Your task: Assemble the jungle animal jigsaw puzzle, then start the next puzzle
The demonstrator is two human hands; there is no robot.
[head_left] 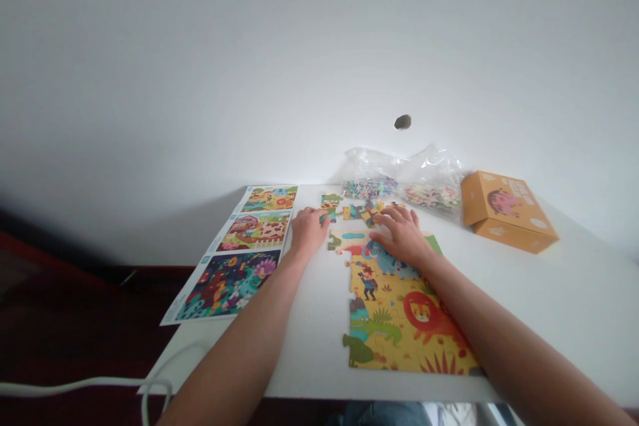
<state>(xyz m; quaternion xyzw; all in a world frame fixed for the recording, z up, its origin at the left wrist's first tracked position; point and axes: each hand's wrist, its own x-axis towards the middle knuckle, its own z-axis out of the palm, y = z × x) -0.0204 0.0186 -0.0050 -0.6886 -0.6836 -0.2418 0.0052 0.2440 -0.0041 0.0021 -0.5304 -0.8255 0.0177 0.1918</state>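
A partly assembled jigsaw puzzle (394,329) with a lion, an elephant and a crocodile lies on the white table. My left hand (308,231) is beside its upper left corner, fingers bent and closed on the edge of a green-blue puzzle piece (331,200). Over the puzzle's top edge reaches my right hand (403,237), its fingers spread and thumb apart. The index fingertip touches a tilted yellow puzzle piece (368,217). Several loose pieces (352,212) lie around it, partly hidden behind the fingers.
A printed sheet (227,249) with three pictures lies on the left of the table (312,346). Two clear bags of puzzle pieces (369,176) (433,186) rest by the wall. An orange box (506,210) stands at right. A white cable (90,384) hangs near the left edge.
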